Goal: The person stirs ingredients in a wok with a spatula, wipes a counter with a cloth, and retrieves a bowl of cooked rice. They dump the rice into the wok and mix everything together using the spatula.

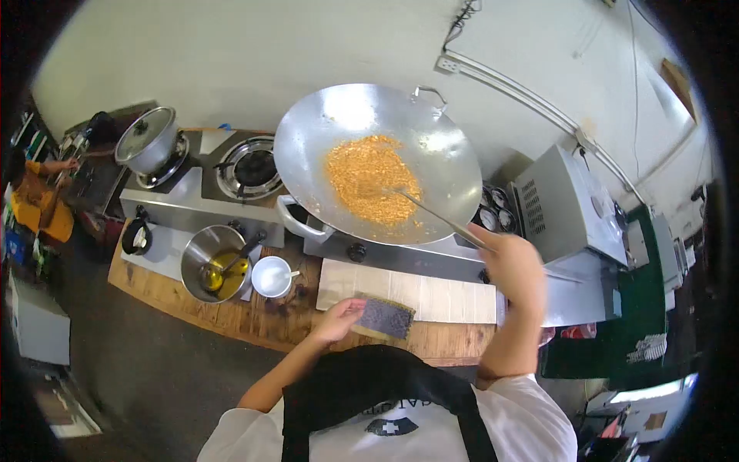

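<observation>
A large metal wok (450, 162) holds a spread of orange-brown, crumbly food (366, 173). My right hand (512, 262) is closed around the handle of a long metal spatula (443, 215), whose far end is in the food. The hand is slightly blurred. My left hand (339, 319) is low in front of the wok, its fingers loosely extended at the left edge of a grey patterned cloth (387, 316) with a yellowish border. The fingers overlap that edge, with no clear grip on it. Beneath the cloth are a pale board (454, 296) and the wooden counter (443, 339).
Left of the wok, a steel pot (192, 266) contains yellow oil and a ladle (235, 262). Beside it stands a white bowl (272, 276) with a spoon. A bare burner (250, 169) and a lidded pot (150, 142) are farther back. Another person (42, 200) is at far left.
</observation>
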A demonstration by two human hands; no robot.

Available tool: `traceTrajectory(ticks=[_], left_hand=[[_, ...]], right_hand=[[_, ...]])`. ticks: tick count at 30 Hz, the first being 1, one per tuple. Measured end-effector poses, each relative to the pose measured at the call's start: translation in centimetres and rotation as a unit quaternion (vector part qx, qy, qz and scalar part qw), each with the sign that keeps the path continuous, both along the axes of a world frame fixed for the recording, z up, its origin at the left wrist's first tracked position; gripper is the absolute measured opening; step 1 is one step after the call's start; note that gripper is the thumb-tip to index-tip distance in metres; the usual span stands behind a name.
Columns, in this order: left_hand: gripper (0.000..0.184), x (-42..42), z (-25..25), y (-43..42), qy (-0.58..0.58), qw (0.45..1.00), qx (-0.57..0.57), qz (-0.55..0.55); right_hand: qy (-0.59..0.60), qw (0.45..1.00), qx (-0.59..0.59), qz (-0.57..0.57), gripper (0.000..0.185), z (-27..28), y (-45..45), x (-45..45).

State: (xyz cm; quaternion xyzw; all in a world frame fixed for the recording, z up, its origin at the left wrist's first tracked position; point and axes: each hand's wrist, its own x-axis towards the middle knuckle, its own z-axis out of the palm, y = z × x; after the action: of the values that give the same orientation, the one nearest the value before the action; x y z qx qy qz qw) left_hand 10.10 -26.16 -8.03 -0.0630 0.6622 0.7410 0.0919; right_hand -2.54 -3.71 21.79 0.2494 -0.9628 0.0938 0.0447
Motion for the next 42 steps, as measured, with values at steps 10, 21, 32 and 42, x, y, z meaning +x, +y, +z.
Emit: traceTrajectory(ticks=[10,21,32,42], left_hand=[[0.028,2.7,-4.0,-1.3,-0.020,0.999,0.041,0.025],[0.028,3.4,-2.7,-1.9,-0.061,0.993,0.088,0.056],[0.028,4.3,-1.6,-2.0,-0.105,0.989,0.079,0.061],[0.028,2.7,-3.8,-1.5,-0.106,0.987,0.122,0.013]], right_hand=[[-0.024,0.997,0.056,0.043,0.035,-3.0,-1.8,-2.5],[0.027,0.997,-0.058,0.040,0.035,-8.3,-10.7,-13.8],[-0.055,0.989,0.121,0.058,0.042,-4.3,-6.4,-4.0],[-0.026,0.989,0.149,0.000,0.042,3.1,2.1,2.4]])
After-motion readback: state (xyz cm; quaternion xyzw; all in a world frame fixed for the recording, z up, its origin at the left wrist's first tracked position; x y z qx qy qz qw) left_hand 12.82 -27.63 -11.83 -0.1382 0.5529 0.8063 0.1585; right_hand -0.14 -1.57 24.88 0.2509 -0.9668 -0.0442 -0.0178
